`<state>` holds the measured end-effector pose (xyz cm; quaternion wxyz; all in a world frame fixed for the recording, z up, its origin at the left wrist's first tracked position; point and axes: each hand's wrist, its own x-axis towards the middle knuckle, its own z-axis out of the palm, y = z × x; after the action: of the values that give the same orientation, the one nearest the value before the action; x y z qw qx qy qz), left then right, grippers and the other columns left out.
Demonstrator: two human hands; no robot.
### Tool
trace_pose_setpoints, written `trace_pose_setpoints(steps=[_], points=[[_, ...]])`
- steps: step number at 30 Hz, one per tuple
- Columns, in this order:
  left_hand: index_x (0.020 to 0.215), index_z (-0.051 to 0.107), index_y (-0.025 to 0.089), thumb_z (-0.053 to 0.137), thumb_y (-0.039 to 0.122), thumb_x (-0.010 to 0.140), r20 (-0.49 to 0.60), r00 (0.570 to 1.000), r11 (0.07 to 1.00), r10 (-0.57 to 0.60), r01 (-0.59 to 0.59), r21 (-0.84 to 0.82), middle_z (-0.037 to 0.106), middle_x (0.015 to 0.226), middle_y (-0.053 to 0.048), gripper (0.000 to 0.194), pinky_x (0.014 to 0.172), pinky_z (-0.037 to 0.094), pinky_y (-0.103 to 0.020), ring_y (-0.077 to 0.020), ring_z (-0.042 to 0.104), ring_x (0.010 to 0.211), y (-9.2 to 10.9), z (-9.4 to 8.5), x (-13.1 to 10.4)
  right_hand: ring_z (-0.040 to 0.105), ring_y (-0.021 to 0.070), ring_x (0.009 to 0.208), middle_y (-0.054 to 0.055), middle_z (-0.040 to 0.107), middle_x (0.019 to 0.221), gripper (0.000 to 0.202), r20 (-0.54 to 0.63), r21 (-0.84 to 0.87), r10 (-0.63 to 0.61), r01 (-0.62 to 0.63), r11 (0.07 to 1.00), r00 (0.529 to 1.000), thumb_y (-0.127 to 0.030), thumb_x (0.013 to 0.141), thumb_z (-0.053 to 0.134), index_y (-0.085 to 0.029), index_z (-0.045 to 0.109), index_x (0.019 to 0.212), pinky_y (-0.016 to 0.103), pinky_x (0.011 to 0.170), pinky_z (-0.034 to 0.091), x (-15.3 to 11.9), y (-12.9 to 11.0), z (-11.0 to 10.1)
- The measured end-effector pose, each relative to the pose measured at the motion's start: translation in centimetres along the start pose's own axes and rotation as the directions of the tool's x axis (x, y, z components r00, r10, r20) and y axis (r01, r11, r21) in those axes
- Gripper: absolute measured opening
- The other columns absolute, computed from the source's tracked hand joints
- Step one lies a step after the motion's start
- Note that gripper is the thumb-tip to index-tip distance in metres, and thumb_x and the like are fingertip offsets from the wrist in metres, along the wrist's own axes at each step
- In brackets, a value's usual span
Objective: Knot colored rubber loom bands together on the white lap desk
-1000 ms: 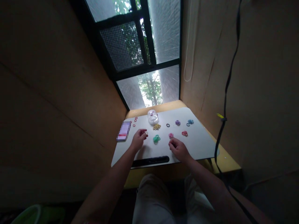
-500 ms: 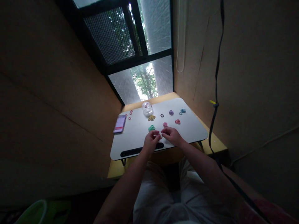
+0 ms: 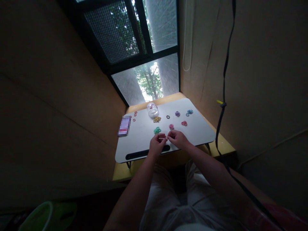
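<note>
your left hand pinches a small pale piece nearer you than the green bands, your right hand bunched beside it, grip unclear, apparently mid-manipulation, so the next move calls for steady fingertips.

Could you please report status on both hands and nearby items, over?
Left hand pinching small pale item, too small to identify. Right hand close beside it, grip unclear. Green rings beyond left hand, pink rings beyond right.
</note>
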<state>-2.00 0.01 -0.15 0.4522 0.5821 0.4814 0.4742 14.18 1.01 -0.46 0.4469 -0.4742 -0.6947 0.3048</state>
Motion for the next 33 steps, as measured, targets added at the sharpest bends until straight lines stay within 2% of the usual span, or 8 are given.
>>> trace_pose_setpoints(steps=[7,12,17,23,33], points=[[0.099,0.068,0.015,0.071,0.034,0.073,-0.014,1.0,0.998,0.027,-0.026,0.064,0.073,0.09,-0.009,0.033,0.07,0.056,-0.03,-0.0178,0.068,0.078,-0.4,0.0,0.0,0.048,0.0103,0.054,-0.002,0.058,0.06,0.01,-0.016,-0.089,-0.016,0.015,0.996,1.0,-0.026,0.079,0.057,-0.018,0.058,0.072,0.021,0.052,0.035,-0.2,-0.5,0.1],[0.098,0.071,0.014,0.065,0.031,0.078,-0.029,0.999,0.998,-0.018,0.02,0.065,0.073,0.08,-0.006,0.027,0.065,0.054,-0.027,-0.0148,0.066,0.068,-0.3,0.1,-0.1,0.05,0.0108,0.055,-0.002,0.059,0.062,0.01,-0.012,-0.102,-0.002,0.001,0.995,1.0,-0.026,0.08,0.057,-0.019,0.058,0.073,0.022,0.053,0.035,-0.2,-0.6,0.0],[0.098,0.073,0.016,0.067,0.036,0.077,-0.047,0.999,0.987,0.024,-0.016,0.162,0.073,0.081,-0.005,0.029,0.067,0.053,-0.027,-0.0152,0.066,0.071,-0.4,0.1,0.0,0.049,0.0107,0.054,-0.002,0.058,0.061,0.009,-0.028,-0.126,-0.023,0.019,0.992,0.999,-0.025,0.079,0.057,-0.019,0.057,0.072,0.022,0.053,0.035,-0.3,-0.5,0.1],[0.096,0.074,0.019,0.064,0.04,0.08,-0.008,0.998,0.965,0.069,-0.065,0.253,0.073,0.083,-0.005,0.029,0.066,0.051,-0.027,-0.0155,0.065,0.071,-0.1,0.0,-0.2,0.049,0.0106,0.054,-0.003,0.056,0.061,0.007,-0.033,-0.126,-0.033,0.029,0.992,0.999,-0.023,0.079,0.056,-0.019,0.057,0.073,0.022,0.052,0.034,-0.3,-0.5,0.1],[0.08,0.072,0.017,0.063,0.039,0.079,-0.047,0.995,0.936,0.091,-0.069,0.344,0.069,0.071,-0.002,0.024,0.064,0.045,-0.025,-0.0134,0.06,0.064,1.0,0.2,-0.6,0.048,0.0105,0.053,-0.003,0.055,0.06,0.004,-0.003,-0.126,-0.03,0.03,0.992,1.0,-0.021,0.077,0.056,-0.019,0.058,0.073,0.022,0.053,0.034,-0.3,-0.5,-0.1]])
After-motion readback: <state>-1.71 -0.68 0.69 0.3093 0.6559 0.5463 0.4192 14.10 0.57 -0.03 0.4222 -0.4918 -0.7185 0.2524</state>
